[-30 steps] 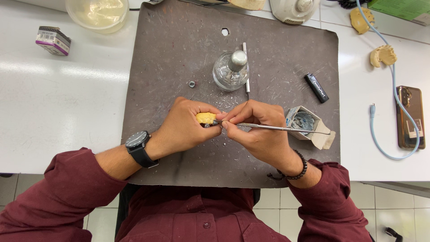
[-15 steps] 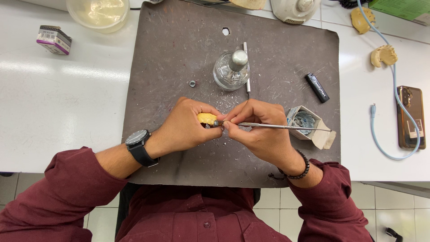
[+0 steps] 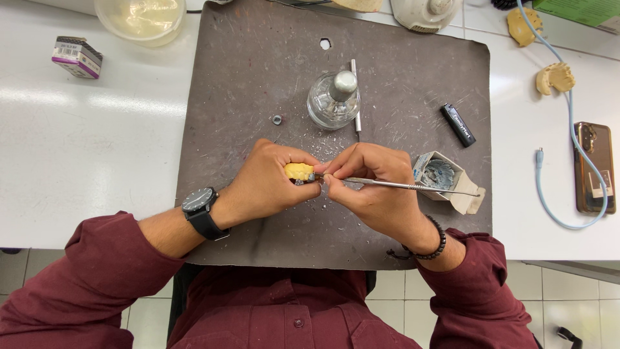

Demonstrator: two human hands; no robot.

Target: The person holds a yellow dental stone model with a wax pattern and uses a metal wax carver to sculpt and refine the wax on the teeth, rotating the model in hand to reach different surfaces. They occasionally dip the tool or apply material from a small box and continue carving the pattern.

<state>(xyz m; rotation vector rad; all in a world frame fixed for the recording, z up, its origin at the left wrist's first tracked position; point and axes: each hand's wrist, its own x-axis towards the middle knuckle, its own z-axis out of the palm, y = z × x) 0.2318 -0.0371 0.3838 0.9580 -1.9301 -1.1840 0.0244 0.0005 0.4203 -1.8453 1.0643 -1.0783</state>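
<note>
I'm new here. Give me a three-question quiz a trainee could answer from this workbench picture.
1. True or false: the left hand wears a black wristwatch.
2. Which thing does the right hand hold? A) the black lighter B) a thin metal tool C) the phone
3. Fill in: the glass burner stands on the dark ____.

Key
1. True.
2. B; its tip meets the small yellow piece in the left hand.
3. Mat.
</note>
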